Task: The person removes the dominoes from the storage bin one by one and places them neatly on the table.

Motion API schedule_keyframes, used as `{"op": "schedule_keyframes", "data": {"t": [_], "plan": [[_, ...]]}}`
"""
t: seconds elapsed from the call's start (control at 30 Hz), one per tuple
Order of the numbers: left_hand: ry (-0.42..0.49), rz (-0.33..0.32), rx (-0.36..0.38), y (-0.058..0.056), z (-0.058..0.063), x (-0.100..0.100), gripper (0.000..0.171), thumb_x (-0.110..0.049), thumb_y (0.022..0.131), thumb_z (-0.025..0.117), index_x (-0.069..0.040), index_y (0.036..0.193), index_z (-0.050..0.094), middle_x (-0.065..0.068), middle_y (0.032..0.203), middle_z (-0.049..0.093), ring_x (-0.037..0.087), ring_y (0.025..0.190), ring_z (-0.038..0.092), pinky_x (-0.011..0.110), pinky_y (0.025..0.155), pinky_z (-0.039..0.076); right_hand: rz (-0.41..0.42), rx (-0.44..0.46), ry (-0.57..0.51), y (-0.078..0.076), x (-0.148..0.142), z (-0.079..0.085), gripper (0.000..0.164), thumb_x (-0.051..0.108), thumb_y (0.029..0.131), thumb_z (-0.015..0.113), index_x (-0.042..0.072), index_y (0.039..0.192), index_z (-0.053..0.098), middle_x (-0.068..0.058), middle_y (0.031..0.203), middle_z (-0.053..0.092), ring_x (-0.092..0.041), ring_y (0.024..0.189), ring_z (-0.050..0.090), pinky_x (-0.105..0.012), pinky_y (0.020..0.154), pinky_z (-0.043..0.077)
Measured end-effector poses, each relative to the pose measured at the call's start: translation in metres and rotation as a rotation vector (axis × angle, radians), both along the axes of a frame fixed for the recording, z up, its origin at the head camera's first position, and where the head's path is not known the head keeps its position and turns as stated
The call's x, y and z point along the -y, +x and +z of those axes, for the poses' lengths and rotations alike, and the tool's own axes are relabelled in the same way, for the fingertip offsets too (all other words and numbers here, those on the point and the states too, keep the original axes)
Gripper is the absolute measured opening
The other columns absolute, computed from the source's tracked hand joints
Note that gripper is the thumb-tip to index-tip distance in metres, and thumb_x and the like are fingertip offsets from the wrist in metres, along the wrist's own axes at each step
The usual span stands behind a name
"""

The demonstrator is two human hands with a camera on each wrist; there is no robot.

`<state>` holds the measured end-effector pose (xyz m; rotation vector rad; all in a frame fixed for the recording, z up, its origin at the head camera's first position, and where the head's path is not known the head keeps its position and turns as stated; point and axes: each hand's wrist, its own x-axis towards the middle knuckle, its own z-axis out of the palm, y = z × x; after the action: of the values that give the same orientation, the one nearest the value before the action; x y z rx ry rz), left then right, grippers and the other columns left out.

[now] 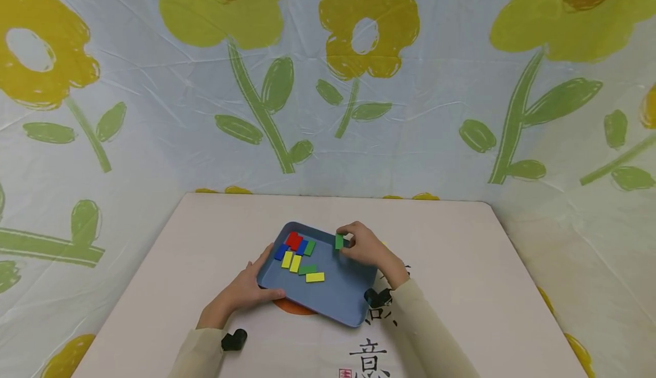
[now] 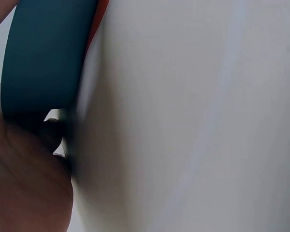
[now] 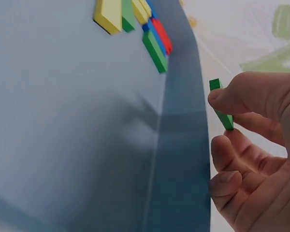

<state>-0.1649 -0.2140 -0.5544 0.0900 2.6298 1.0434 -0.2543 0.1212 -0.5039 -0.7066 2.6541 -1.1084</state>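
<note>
A blue-grey tray (image 1: 328,301) lies at an angle on the table. My left hand (image 1: 245,288) holds its left corner, thumb along the front edge and fingers along the left side. In the left wrist view the tray's outer wall (image 2: 43,58) rises beside the palm (image 2: 29,183). My right hand (image 1: 366,246) pinches a green block (image 1: 339,241) between thumb and fingers near the tray's back right edge. The right wrist view has this green block (image 3: 221,106) held at the rim. Several red, blue, green and yellow blocks lie inside, such as a yellow block (image 1: 315,277).
The table (image 1: 461,275) has a pale cover with black written characters (image 1: 370,355) at the front and an orange shape (image 1: 294,308) partly under the tray. A flower-printed cloth (image 1: 410,139) hangs behind and at both sides. A black wrist device (image 1: 234,340) sits at each sleeve.
</note>
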Motion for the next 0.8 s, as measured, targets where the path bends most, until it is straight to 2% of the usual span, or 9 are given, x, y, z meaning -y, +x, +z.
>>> {"op": "schedule_keyframes", "data": {"t": [0.5,0.63,0.8], "plan": [[0.017,0.007,0.002,0.002,0.001,-0.001,0.120,-0.065,0.076,0.081,-0.035,0.167,0.008,0.022,0.170,0.022,0.059,0.153,0.006,0.079,0.113,0.026,-0.101,0.015,-0.010,-0.001,-0.044,-0.001,0.049,0.008,0.091,0.071,-0.001,0.138,0.061,-0.025,0.133,0.055,-0.018,0.080,0.057,-0.030,0.064,0.050],[-0.004,0.004,-0.029,0.003,0.001,-0.001,0.122,-0.066,0.074,0.082,-0.031,0.167,0.011,0.022,0.168,0.026,0.058,0.153,0.015,0.077,0.113,0.029,-0.140,0.018,-0.009,0.000,-0.056,-0.003,0.050,0.007,0.091,0.071,-0.001,0.139,0.060,-0.026,0.137,0.052,-0.017,0.078,0.056,-0.030,0.061,0.049],[0.006,0.001,-0.109,0.002,0.003,0.000,0.123,-0.066,0.071,0.084,-0.025,0.167,0.017,0.017,0.166,0.034,0.047,0.150,0.034,0.069,0.115,0.035,-0.181,0.037,-0.022,0.000,-0.073,-0.006,0.050,0.005,0.092,0.069,-0.001,0.141,0.058,-0.028,0.143,0.047,-0.017,0.074,0.054,-0.030,0.056,0.047]]}}
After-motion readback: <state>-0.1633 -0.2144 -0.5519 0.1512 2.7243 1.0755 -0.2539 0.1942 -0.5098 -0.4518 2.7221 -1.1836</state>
